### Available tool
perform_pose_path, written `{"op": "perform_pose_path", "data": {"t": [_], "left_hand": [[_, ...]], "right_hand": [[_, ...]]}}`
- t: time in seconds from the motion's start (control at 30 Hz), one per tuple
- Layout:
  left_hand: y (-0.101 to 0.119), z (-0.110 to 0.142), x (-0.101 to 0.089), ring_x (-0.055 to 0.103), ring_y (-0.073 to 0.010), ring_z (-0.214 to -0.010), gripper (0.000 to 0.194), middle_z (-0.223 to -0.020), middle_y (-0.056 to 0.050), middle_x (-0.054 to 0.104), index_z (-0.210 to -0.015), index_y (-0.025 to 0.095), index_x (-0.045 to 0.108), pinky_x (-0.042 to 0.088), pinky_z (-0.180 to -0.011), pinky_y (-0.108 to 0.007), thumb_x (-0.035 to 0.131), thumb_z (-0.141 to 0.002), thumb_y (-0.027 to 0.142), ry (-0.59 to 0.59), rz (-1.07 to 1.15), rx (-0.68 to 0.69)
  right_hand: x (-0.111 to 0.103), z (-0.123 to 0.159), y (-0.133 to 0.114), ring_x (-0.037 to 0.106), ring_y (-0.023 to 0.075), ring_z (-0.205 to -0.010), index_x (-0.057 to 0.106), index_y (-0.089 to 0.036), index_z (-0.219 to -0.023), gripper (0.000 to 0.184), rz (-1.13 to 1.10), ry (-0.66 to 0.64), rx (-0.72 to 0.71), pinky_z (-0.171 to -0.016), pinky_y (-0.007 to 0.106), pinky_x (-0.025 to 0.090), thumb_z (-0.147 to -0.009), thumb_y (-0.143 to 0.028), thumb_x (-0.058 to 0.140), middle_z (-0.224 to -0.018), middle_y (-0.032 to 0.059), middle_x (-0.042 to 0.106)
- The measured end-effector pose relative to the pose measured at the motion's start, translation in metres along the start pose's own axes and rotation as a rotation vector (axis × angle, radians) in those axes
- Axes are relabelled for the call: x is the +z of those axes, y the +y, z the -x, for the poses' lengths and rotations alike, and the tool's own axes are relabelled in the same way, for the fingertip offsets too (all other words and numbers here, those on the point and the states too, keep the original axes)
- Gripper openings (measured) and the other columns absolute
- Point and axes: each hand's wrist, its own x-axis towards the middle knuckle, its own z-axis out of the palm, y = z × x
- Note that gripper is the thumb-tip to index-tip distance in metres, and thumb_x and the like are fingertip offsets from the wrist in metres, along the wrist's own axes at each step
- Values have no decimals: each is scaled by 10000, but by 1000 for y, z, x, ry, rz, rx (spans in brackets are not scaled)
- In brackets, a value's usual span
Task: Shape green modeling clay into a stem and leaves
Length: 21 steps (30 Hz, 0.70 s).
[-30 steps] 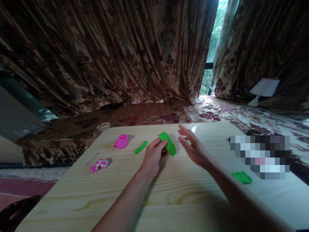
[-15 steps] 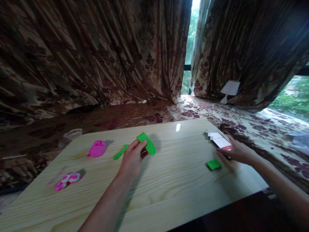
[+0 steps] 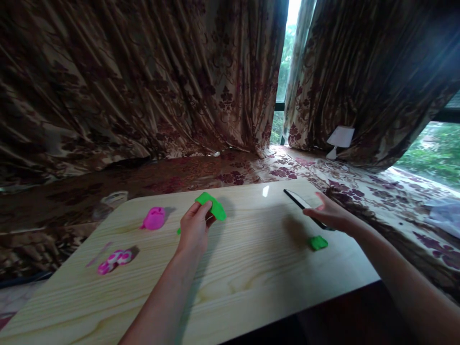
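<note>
My left hand (image 3: 195, 224) pinches a flat, bright green clay-like piece (image 3: 214, 208) between thumb and fingers, above the table. In my right hand (image 3: 332, 211) is a phone (image 3: 302, 203), gripped by its edges and tilted so that its screen is seen nearly edge-on. A dark shadow lies on the table to the left of the phone. Just below the phone sits a small green slab (image 3: 318, 243). Behind my left wrist only the tip of another green piece (image 3: 178, 231) shows.
On the left of the wood-grain table (image 3: 244, 282) lie a pink hollowed shape (image 3: 154, 218), a pink-and-white lumpy piece (image 3: 114, 261) and a thin pink strip (image 3: 99, 254). A clear plastic bag (image 3: 110, 200) is past the far left edge. Beyond stand a white lamp (image 3: 340, 137) and patterned curtains (image 3: 223, 81).
My right hand has lifted the phone off the table and tilted it, moving it a little left. My left hand, still holding the green piece, has shifted slightly left, covering more of the green strip.
</note>
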Motion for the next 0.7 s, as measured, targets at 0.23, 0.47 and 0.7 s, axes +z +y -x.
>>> {"op": "perform_pose_path", "data": {"t": [0.23,0.47,0.7], "left_hand": [[2,-7,-9,600,-100,-595,188,-680,38,644,-765,172,634,483,-609,-246,708,-606,243,32,-15,104],[0,-7,-9,585,-103,-607,231,-731,12,633,-806,165,645,485,-595,-243,720,-609,258,28,-20,103],[-2,2,-1,590,-100,-616,217,-744,19,650,-823,175,666,481,-591,-239,716,-629,258,-7,-83,89]], "right_hand": [[64,62,-90,570,349,-951,212,-140,-1431,879,189,-32,-267,-717,399,421,-714,-491,580,-1045,184,631],[85,87,-98,540,378,-973,247,-69,-1408,795,300,62,-277,-727,458,449,-774,-446,542,-1066,210,605],[53,104,-49,518,279,-1117,389,-196,-1307,510,25,111,-489,-908,455,436,-842,-358,521,-1245,123,545]]}}
